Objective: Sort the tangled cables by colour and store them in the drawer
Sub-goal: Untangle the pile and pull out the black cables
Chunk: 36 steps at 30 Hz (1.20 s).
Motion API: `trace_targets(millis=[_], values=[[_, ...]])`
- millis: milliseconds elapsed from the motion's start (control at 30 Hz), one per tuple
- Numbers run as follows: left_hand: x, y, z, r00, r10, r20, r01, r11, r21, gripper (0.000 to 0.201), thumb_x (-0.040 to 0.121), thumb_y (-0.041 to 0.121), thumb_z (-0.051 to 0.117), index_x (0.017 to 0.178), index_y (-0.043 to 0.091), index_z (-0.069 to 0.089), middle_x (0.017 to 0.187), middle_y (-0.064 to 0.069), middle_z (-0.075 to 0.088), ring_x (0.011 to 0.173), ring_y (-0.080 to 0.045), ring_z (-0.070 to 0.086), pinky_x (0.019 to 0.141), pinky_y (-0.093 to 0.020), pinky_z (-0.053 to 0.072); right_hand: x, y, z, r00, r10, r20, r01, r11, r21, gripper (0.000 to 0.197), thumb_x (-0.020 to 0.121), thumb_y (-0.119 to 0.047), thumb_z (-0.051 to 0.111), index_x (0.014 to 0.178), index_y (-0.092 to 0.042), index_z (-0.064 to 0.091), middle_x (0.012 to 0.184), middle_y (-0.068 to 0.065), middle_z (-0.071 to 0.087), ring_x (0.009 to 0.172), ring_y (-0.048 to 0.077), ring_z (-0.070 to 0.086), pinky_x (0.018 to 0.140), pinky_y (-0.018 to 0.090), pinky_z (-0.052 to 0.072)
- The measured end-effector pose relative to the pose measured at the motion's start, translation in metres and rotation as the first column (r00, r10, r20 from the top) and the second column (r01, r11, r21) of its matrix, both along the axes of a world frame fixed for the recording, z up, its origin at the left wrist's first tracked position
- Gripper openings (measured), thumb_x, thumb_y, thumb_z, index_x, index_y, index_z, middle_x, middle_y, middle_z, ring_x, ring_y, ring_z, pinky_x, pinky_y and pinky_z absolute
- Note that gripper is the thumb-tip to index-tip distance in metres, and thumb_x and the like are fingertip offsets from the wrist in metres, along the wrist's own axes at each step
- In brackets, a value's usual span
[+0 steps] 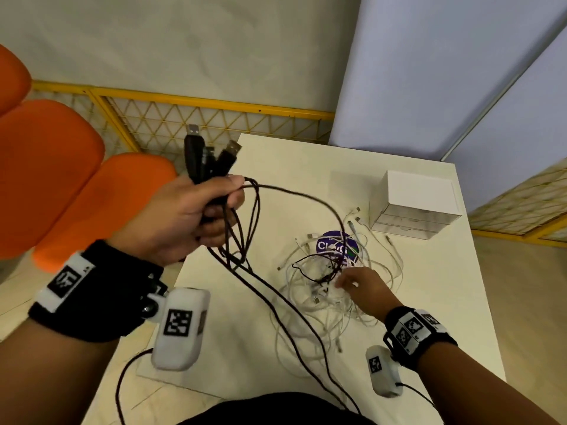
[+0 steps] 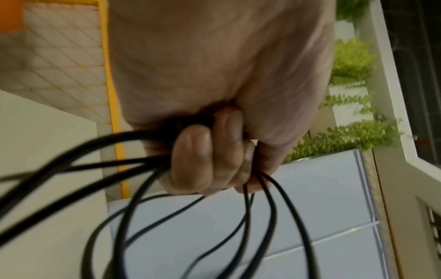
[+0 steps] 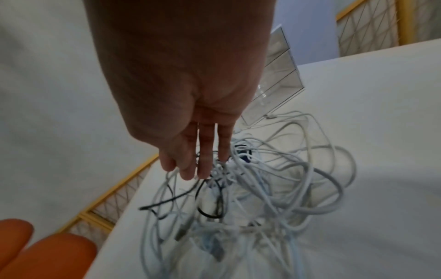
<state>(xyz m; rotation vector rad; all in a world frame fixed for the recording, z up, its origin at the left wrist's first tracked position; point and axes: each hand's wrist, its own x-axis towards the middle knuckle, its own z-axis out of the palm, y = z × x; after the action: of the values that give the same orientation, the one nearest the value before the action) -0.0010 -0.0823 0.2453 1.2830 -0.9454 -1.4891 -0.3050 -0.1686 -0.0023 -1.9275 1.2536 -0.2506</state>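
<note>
My left hand [image 1: 196, 216] is raised over the table's left edge and grips a bundle of black cables [image 1: 211, 162], USB plugs sticking up; its fingers [image 2: 190, 160] are curled round the black cables [image 2: 133, 217]. Their loops hang down and one strand runs into the tangle of white cables [image 1: 331, 289] on the table. My right hand [image 1: 360, 286] reaches into that white tangle [image 3: 274, 188] with straight fingers [image 3: 203, 162], touching strands beside a thin black cable [image 3: 207, 213]. The small white drawer unit [image 1: 414, 204] stands at the back right, its drawers shut.
A purple round sticker [image 1: 334, 245] lies under the tangle. Orange chairs [image 1: 52, 179] stand left of the white table [image 1: 245, 348]. A yellow lattice fence [image 1: 214, 118] runs behind, and a pale blue panel [image 1: 445, 72] rises at the back right.
</note>
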Motion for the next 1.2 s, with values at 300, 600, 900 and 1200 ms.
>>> trace_targets(millis=[300,600,900,1200], values=[[-0.019,0.005,-0.039,0.949,-0.205,0.24,0.179,0.976,0.125,0.036,0.098,0.033,0.059,0.067,0.015,0.054,0.066,-0.011,0.015,0.054,-0.021,0.016,0.053,-0.036,0.014,0.033,0.002,0.084,0.807,-0.341,0.483,0.199,0.926,0.321,0.025,0.104,-0.015,0.045,0.099,-0.004,0.067,0.082,0.011,0.067,0.079,0.021,0.062,0.081,0.042,0.048],[-0.025,-0.005,-0.046,0.938,-0.231,0.26,0.19,0.966,0.176,0.033,0.101,0.028,0.055,0.075,0.01,0.062,0.064,-0.008,0.019,0.057,-0.024,0.013,0.052,-0.035,0.012,0.06,0.028,0.17,0.895,0.102,0.435,-0.176,0.975,0.135,0.025,0.102,-0.024,0.051,0.086,-0.019,0.069,0.062,-0.005,0.059,0.062,0.014,0.056,0.064,0.035,0.047],[-0.008,0.0,-0.058,0.975,-0.054,0.218,0.006,0.976,0.217,0.041,0.099,0.033,0.056,0.075,0.002,0.065,0.056,-0.004,0.029,0.047,-0.014,0.017,0.046,-0.025,0.014,-0.056,0.015,0.152,0.963,-0.227,0.145,0.201,0.964,0.175,0.036,0.097,-0.031,0.057,0.066,-0.015,0.064,0.052,0.003,0.03,0.052,0.019,0.027,0.055,0.033,0.025],[-0.013,-0.005,-0.054,0.985,0.068,0.155,-0.094,0.982,0.165,0.051,0.1,0.038,0.054,0.065,0.02,0.021,0.059,-0.003,0.014,0.047,-0.015,0.01,0.045,-0.024,0.012,-0.194,0.04,0.024,0.842,-0.026,-0.538,0.322,0.826,0.463,0.038,0.096,-0.018,0.059,0.06,-0.009,0.061,0.052,0.002,0.047,0.047,0.017,0.042,0.046,0.023,0.035]])
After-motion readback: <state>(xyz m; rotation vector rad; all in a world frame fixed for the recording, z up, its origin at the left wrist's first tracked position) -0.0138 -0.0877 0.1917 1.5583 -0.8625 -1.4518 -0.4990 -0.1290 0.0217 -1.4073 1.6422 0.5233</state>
